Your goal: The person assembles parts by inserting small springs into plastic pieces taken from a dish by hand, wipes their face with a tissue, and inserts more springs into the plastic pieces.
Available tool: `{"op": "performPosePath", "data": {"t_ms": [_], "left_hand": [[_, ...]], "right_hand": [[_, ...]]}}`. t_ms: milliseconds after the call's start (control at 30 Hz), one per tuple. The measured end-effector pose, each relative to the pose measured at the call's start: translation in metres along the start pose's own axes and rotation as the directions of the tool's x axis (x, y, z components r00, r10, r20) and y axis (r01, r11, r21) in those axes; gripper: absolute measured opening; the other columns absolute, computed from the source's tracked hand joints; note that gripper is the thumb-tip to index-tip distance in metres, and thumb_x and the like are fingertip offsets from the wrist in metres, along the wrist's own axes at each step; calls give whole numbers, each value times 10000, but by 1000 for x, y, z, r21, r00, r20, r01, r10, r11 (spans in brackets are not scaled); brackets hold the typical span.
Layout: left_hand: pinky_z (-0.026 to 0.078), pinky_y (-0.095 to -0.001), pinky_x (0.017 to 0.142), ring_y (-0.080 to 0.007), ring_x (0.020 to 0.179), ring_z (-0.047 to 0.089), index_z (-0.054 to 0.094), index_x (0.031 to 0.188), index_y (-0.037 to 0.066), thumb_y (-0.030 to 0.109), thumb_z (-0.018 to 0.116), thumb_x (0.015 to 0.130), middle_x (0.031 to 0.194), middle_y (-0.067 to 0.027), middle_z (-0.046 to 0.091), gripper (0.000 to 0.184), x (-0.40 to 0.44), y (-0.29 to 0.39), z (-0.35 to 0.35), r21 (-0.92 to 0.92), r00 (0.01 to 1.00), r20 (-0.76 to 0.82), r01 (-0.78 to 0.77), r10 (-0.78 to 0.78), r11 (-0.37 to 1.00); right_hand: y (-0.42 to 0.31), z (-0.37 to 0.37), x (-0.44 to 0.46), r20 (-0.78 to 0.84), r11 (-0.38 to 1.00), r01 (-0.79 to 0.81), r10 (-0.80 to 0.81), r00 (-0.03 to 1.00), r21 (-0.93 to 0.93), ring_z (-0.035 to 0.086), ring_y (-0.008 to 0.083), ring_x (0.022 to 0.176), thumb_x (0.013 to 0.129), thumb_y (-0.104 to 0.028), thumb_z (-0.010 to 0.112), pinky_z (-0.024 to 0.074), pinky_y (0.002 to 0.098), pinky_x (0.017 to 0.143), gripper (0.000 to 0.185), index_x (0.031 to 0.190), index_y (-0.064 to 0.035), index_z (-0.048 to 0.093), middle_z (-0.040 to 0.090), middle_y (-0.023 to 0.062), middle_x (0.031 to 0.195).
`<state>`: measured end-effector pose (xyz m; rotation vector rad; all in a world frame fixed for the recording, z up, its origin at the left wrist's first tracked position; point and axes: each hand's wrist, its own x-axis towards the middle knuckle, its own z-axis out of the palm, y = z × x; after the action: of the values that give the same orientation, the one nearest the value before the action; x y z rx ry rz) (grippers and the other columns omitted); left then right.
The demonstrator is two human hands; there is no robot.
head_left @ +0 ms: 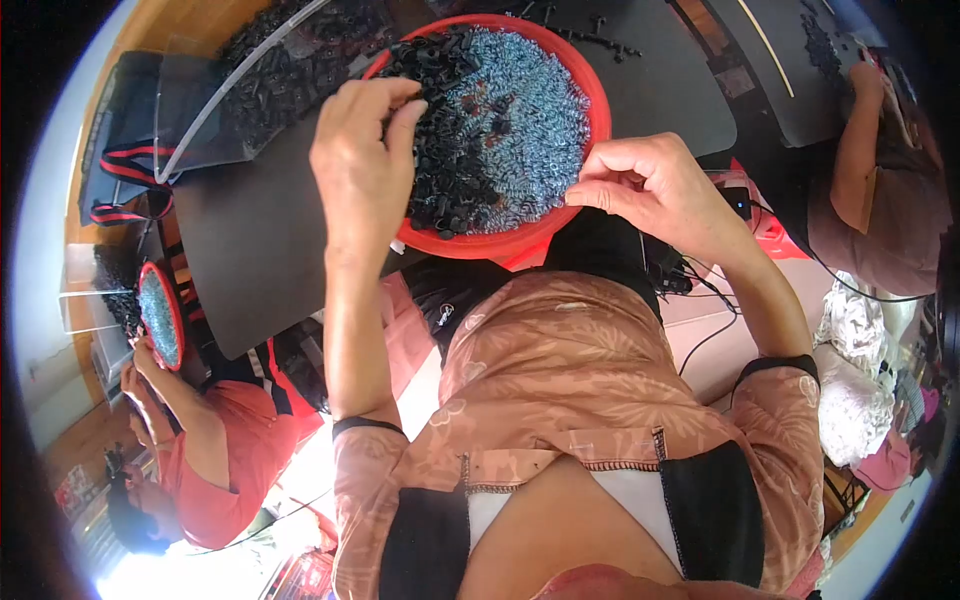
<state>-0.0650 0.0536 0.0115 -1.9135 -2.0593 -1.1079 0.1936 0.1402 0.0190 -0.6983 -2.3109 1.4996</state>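
Black plastic pieces (440,150) fill the left part of a round red basin (598,90), and small silvery-blue metal pieces (545,120) fill the right part. Over the basin's left edge is my left hand (370,145), thumb and forefinger closed near the black pieces; whatever they pinch is too small to name. My right hand (650,185) is at the basin's lower right rim, its fingers curled and thumb pressed in beside the metal pieces. What it holds is hidden.
A clear plastic box (225,110) with black parts stands at the upper left on a dark table (250,230). One co-worker (220,430) sits at the left beside another red basin (175,300). Another person's arm (858,180) is at the right. Cables (735,310) hang below the table.
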Motion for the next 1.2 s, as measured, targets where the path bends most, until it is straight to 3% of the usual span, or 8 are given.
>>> {"op": "performPosePath", "data": {"t_ms": [33,167,433,567,767,967,1067,1200], "left_hand": [[503,-330,718,-247,769,631,675,953,32,36,715,806,850,-102,640,152,-4,1,4,46,1000,3,-3,3,999],[490,-382,756,-282,843,626,664,954,43,68,728,793,874,-102,632,175,-11,-5,17,170,999,37,4,-10,985],[480,-393,767,-294,860,604,638,928,50,73,683,832,879,-90,623,108,-14,0,23,261,999,41,-43,33,964],[476,-397,784,-296,859,601,625,926,49,77,675,838,887,-85,619,105,-14,0,23,282,998,56,-57,43,958],[473,-403,792,-297,871,602,617,943,46,69,676,834,899,-86,630,126,-17,-1,24,303,998,39,-55,45,951],[498,-368,716,-291,806,640,611,958,24,43,641,887,866,-129,653,80,-20,0,22,167,994,-103,-11,29,986],[502,-316,691,-215,773,660,616,1002,10,32,598,926,860,-124,664,81,-24,13,20,-42,989,-103,101,-105,994],[495,-267,696,-125,757,633,629,1015,-4,58,590,950,848,-76,670,97,-27,31,18,-359,942,59,328,-329,874]], "right_hand": [[1,0,1,6,1000,8,-8,1000,-4,471,64,556,867,-185,742,394,266,503,243,769,10,637,587,65,607],[4,2,6,22,996,62,-61,998,-63,511,124,532,867,-197,735,416,288,515,234,783,2,648,601,97,623],[9,-2,22,-100,969,123,-147,984,-214,656,326,670,846,-173,711,503,381,611,144,857,-32,685,660,159,732],[22,-4,47,-144,906,214,-282,948,-365,652,351,717,844,-150,679,506,425,659,107,885,-51,684,676,146,759],[33,4,83,-2,760,301,-369,929,-576,631,337,860,840,-95,659,509,421,751,146,974,-38,675,636,118,897],[27,5,89,112,650,308,-325,939,-695,629,327,841,827,-79,659,513,431,739,120,937,-35,677,593,116,892],[31,3,90,126,647,343,-357,926,-681,624,331,826,817,-84,671,512,429,730,117,915,-20,662,585,122,883],[30,2,91,83,698,347,-383,920,-626,620,335,826,807,-83,675,508,417,722,122,887,-5,624,587,124,870]]}}
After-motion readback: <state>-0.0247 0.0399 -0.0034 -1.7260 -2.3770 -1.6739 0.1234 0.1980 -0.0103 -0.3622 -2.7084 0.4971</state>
